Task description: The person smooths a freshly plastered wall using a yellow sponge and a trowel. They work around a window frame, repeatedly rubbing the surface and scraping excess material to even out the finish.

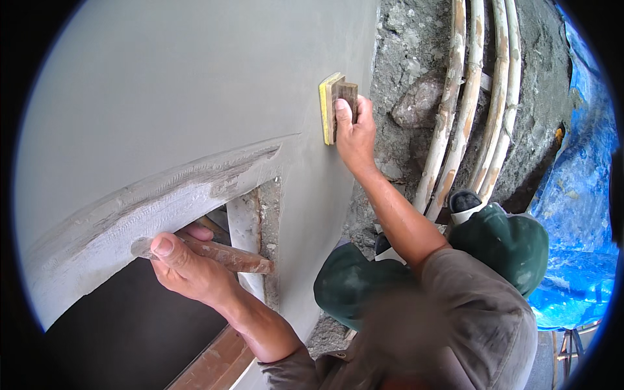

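Observation:
My right hand [357, 140] is closed on the wooden grip of a sponge float [333, 107]. The float's yellow foam face rests against the smooth grey plastered wall [201, 78]. Lower and to the left, my left hand [192, 270] is wrapped round a stout, mud-stained wooden pole [227, 255], thumb over the top. That pole crosses the corner of a dark opening [143, 325] in the wall. Some fingers of my left hand are hidden behind the wood. Above the opening runs a pale, rough-streaked band [175, 201], uneven beside the smooth plaster.
Several pale poles [465, 97] lie along the rough ground [406, 39] to the right, near a large stone [419, 102]. A blue tarp [578, 195] spreads at the far right. My knees in dark green trousers [500, 247] are bent beside the wall. A brown timber [214, 361] lines the opening's lower edge.

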`<action>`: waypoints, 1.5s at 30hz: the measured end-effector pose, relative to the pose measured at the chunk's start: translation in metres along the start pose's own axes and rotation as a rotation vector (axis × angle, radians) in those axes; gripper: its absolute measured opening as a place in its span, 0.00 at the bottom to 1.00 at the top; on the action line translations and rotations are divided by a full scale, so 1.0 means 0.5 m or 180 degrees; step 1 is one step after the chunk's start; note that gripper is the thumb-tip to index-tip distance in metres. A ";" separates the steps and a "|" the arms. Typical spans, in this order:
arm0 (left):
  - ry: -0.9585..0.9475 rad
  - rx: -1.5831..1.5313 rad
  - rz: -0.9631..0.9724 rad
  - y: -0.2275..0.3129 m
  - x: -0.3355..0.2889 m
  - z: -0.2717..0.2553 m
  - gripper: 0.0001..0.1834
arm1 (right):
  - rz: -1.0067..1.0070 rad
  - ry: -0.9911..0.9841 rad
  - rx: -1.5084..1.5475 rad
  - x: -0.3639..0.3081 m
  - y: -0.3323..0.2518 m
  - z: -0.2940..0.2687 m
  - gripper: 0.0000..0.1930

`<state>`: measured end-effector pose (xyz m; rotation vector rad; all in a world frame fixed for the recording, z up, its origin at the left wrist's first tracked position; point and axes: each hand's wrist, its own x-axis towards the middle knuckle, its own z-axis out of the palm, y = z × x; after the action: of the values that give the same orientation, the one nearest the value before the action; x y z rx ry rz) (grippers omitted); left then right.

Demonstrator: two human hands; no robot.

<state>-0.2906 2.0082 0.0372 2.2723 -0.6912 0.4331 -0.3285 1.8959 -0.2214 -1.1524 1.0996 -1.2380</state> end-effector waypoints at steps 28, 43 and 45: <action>0.0133 -0.0269 0.0097 0.011 0.001 0.017 0.33 | -0.0089 0.0014 0.0107 0.116 -0.112 0.023 0.16; -0.0257 -0.0065 -0.0131 -0.002 0.005 -0.033 0.32 | -0.0115 -0.0360 0.0544 0.053 -0.188 0.050 0.18; -0.0461 0.0104 0.0054 0.010 0.016 -0.058 0.34 | -0.0715 -0.0399 0.0453 0.027 -0.177 0.031 0.19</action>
<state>-0.2902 2.0232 0.0638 2.3473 -0.7814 0.2916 -0.3223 1.8837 -0.1316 -1.2505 0.7919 -1.3732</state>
